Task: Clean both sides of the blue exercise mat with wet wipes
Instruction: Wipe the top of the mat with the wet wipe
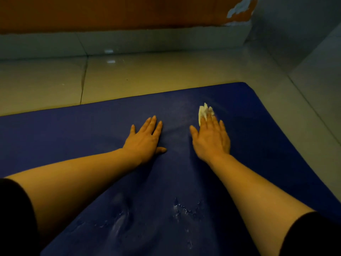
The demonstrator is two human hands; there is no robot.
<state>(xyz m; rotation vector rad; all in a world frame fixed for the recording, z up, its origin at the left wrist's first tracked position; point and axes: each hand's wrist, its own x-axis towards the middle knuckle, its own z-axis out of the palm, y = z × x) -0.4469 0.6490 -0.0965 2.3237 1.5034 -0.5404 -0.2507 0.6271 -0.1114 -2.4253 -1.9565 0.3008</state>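
Mat point(239, 145) lies flat on the tiled floor point(147, 76), filling the lower frame from 3 to 9 o'clock; far corner near 1 o'clock. Left hand point(145, 139) is flat on the mat just left of centre, palm down, fingers straight and together, grip holding nothing. Right hand point(212, 139) is just right of centre, also palm down with fingers extended, pressing a white crumpled wipe point(203, 110) onto the mat; the wipe sticks out past the fingertips toward 12 o'clock. Hands sit near each other, not touching. Wet streaks around the wipe, plus droplets and smears on the mat at 6 o'clock between the forearms. Dark sleeves at both lower corners. Wall with a skirting tile runs across 12 o'clock.
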